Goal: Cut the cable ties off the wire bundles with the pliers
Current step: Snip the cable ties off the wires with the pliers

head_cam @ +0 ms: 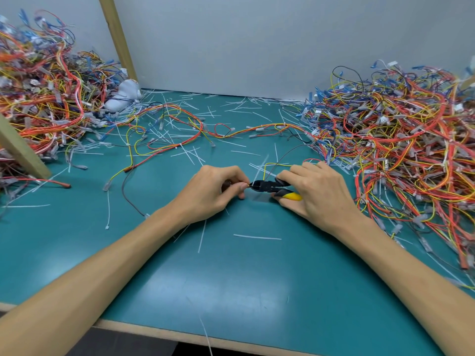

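Step in hand: mid-snip on one tie. The left hand (218,188) is pinching a thin wire bundle (272,165) between thumb and fingertips at near centre of the table (231,278). The right hand (316,191) is wrapping the handles of the black-and-yellow pliers (267,186). The hands are sitting close together, with only the plier head between them. The jaws are nosing right up against the left fingertips. The tie itself is too small to make out, so cannot tell if it is severed.

Next move, likely: squeezing the handles while keeping the blades on the tie only, off the insulation and off the thumb.

Counts:
- pliers: one
- big wire heaps: two, left heap (46,98) and right heap (398,140)
- loose harness (200,129) trailing across the far middle: one
- cut ties (257,237) littering the table: too many to count
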